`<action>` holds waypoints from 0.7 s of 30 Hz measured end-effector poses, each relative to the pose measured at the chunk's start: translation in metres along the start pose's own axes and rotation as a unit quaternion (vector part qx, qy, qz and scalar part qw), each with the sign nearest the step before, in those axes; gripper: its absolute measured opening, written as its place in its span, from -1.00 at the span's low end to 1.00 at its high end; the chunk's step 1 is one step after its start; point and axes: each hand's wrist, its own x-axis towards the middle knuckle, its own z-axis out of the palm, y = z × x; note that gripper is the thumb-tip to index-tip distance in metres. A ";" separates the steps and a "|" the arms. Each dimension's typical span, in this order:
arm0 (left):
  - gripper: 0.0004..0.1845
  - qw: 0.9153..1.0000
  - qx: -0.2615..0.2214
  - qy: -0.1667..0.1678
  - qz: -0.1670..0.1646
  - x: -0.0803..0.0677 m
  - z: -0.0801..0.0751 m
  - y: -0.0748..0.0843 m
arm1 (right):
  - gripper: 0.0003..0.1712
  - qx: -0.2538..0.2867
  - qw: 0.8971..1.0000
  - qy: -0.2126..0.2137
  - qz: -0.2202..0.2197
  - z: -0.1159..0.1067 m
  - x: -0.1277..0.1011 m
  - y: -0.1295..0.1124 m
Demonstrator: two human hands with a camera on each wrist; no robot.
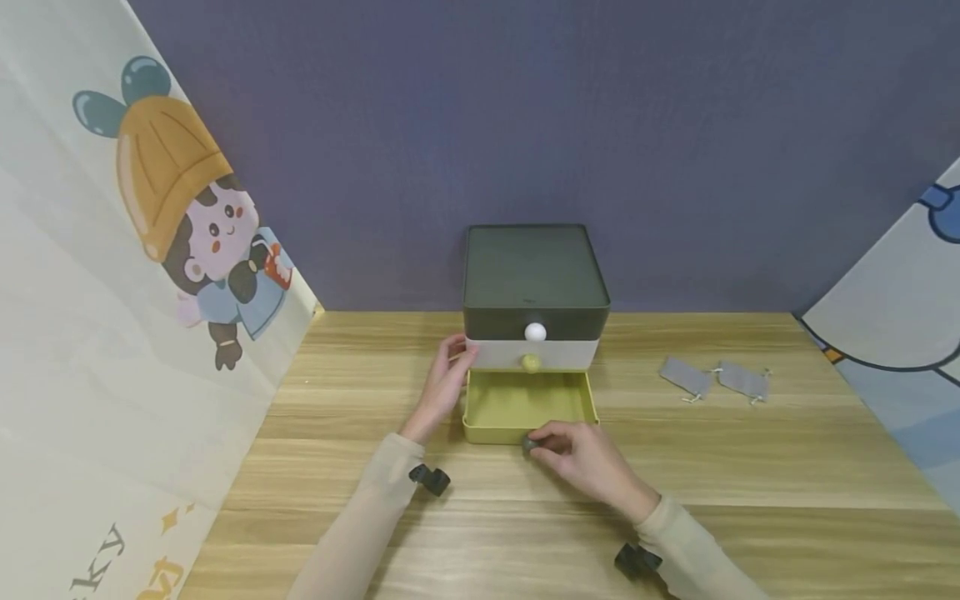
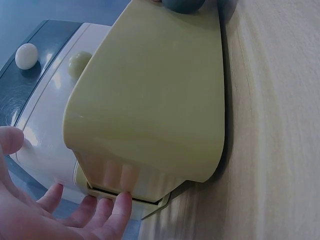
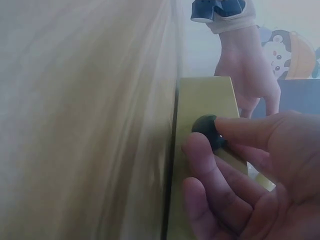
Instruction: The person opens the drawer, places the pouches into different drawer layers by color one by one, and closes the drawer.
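Note:
A small three-tier drawer box (image 1: pixel 528 267) with a dark green top stands on the table. Its bottom yellow drawer (image 1: pixel 491 435) is pulled out, and the visible inside holds nothing. My right hand (image 1: pixel 585 462) pinches that drawer's dark green knob (image 3: pixel 204 126) between thumb and fingers. At the box's left side rests my left hand (image 1: pixel 444 385), fingers extended along the side and thumb by the front of the white middle drawer (image 1: pixel 491 354). The dark top drawer, with a white knob (image 1: pixel 535 332), and the white drawer, with a yellow-green knob (image 1: pixel 531 362), are closed.
Two small grey drawstring pouches (image 1: pixel 686 377) lie on the wooden table (image 1: pixel 360 400) to the right of the box. Behind the box rises a dark blue partition (image 1: pixel 375 167). A printed curtain (image 1: pixel 90 333) hangs on the left, another printed panel (image 1: pixel 885 308) on the right.

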 end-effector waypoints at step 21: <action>-0.35 1.000 0.004 -0.002 0.004 0.000 -0.001 -0.003 | -0.65 0.075 0.987 -0.140 0.030 -0.039 0.000 0.004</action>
